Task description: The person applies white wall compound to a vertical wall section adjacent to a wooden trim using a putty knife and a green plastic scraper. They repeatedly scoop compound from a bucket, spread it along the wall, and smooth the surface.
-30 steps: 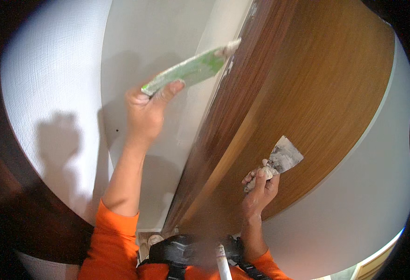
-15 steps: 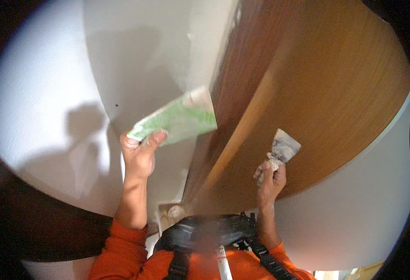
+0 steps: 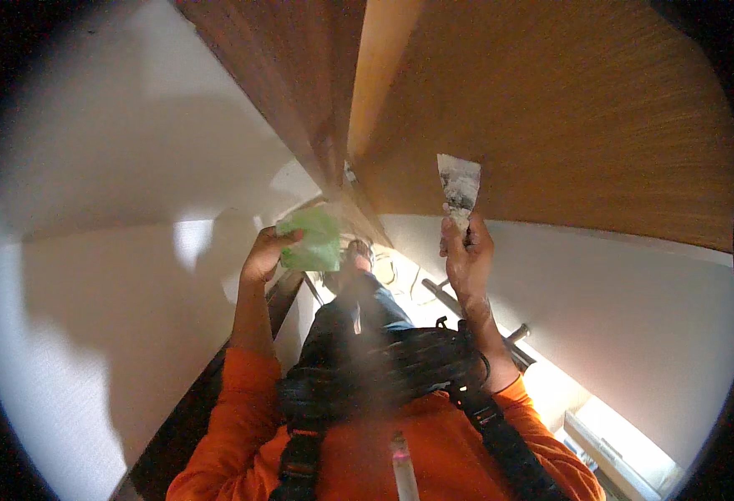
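My left hand [image 3: 264, 251] is closed, with the thumb over the edge of a flat green rectangular sheet [image 3: 317, 240]. White smears show on the sheet, and its exact kind is unclear. My right hand [image 3: 470, 252] grips a putty knife [image 3: 460, 182] by its handle, with the blade pointing up. Grey-white filler coats the blade and the handle. The knife appears before a brown wood-grain panel [image 3: 567, 125]; I cannot tell whether they touch. Both hands are apart from each other.
White walls stand on the left [image 3: 91, 292] and lower right [image 3: 584, 284]. A dark brown wooden trim [image 3: 292, 75] runs between the left wall and the panel. Below are my foot [image 3: 359, 255], a dark rail with a knob [image 3: 517, 334], and a black waist bag [image 3: 375, 367]. A white cigarette [image 3: 405, 476] juts in.
My view has swung down, bringing my legs and the floor into sight. Both hands sit nearer each other in view, still holding the green sheet and the putty knife.
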The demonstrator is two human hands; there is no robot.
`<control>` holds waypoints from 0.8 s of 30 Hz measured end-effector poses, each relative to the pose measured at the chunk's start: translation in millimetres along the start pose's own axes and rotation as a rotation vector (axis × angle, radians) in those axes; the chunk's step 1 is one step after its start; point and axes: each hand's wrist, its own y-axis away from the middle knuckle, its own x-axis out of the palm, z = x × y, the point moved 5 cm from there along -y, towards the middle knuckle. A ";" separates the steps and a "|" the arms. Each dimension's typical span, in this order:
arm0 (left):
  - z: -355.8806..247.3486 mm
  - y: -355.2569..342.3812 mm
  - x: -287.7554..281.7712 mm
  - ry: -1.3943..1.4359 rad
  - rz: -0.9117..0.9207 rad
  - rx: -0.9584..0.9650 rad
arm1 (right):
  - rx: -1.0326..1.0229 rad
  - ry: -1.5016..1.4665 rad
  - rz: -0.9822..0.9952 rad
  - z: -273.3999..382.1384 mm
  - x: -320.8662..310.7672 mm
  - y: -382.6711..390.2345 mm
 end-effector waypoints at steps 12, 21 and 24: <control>192.7 -71.2 -89.3 0.806 -0.119 -0.126 | -0.035 0.443 0.052 -38.3 1.7 11.5; 220.2 -117.4 -85.9 0.866 -0.103 -0.035 | 0.101 0.626 0.192 -80.6 25.2 2.2; 226.7 -132.0 -93.3 0.874 -0.172 -0.016 | 0.029 0.647 0.125 -96.7 30.1 2.4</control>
